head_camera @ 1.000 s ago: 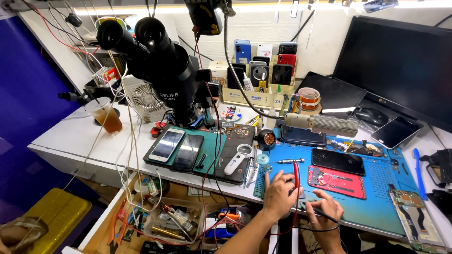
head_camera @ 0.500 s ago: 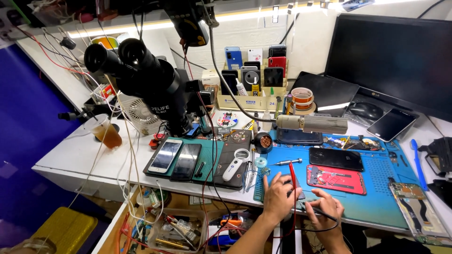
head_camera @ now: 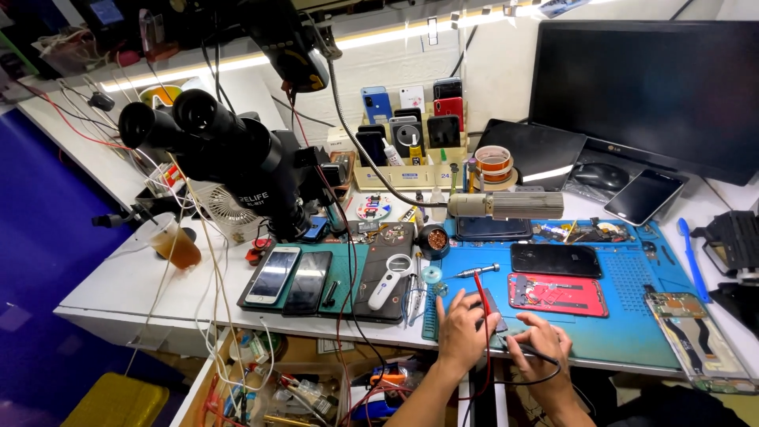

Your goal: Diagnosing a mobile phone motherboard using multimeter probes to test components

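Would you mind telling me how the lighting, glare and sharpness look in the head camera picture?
Head view: a bright strip light along the back wall is blown out to white; the dark monitor shows only faint reflections; the blue mat is evenly lit, with soft shadows under the left hand and right hand; wide-angle distortion bends the bench edges; the microscope is sharp, the corners slightly soft.

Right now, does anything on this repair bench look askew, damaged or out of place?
Yes: a stripped phone frame lies tilted at the blue mat's near right corner, its end past the edge. An opened red phone lies nearby. Both hands, left and right, work at the mat's front.
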